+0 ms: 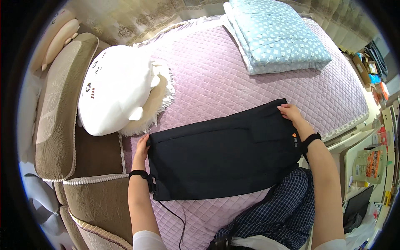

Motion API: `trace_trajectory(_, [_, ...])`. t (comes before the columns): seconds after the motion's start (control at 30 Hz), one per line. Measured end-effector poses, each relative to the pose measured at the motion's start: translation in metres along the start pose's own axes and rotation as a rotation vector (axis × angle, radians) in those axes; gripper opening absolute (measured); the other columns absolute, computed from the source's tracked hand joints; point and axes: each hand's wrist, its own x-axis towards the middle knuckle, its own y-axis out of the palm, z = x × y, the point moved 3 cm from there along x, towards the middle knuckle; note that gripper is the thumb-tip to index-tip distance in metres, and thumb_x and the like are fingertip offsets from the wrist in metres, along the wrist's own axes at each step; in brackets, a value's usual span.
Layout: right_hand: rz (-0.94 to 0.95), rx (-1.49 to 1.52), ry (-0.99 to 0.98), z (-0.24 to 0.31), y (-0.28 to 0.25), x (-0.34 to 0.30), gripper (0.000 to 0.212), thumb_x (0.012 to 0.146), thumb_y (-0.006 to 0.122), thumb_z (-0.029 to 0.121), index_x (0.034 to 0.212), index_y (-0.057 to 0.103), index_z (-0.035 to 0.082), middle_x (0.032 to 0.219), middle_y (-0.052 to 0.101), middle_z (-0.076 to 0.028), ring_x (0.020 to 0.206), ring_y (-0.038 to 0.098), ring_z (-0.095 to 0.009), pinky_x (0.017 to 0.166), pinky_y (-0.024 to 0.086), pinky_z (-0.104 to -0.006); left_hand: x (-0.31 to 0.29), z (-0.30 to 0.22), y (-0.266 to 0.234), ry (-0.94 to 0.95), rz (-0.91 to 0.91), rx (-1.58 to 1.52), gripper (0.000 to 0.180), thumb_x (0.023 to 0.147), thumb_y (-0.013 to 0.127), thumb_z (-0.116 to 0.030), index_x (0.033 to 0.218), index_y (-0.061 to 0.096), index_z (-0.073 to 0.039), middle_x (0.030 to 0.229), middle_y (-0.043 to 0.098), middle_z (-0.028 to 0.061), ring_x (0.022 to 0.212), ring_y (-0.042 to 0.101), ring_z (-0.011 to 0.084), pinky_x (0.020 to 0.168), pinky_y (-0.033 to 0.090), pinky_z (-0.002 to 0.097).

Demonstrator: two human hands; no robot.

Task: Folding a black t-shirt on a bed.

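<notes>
Black fabric piece [221,156], centre frame; long axis rises slightly rightward. Left hand [141,151] pinches upper-left corner, right hand [291,115] upper-right; bulk lies below both.

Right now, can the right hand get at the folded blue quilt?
Probably: only pink bedspread lies between the right hand and the quilt, though the hand would likely have to release the black cloth first.

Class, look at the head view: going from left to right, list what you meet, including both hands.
Brown backrest → left hand → black cloth → right hand → clear package.
</notes>
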Motion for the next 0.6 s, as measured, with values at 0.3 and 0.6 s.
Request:
trace_trajectory(0.3, [-0.141,0.029,-0.103,0.014,0.003,0.025,0.019,0.082,0.056,0.018,0.085,0.059,0.000,0.069,0.056,-0.004,0.067,0.055,-0.015,0.062,0.045,-0.0276,0.013,0.013,-0.020,0.044,0.092,-0.128,0.036,0.088,0.036,-0.007,0.122,0.046,-0.010,0.124,0.044,0.0053,0.113,0.040,0.0168,0.095,0.028,0.0338])
trace_trajectory(0.6, [0.023,-0.674,-1.151,0.068,0.090,-0.097,0.030,0.080,0.054,0.019,0.104,0.051,0.002,0.110,0.052,-0.013,0.104,0.048,-0.028,0.089,0.038,-0.0364,0.006,0.004,-0.009,0.082,-0.064,-0.001,0.039,0.081,0.041,0.003,0.118,0.048,-0.006,0.118,0.048,0.0122,0.106,0.045,0.0202,0.090,0.035,0.0313])
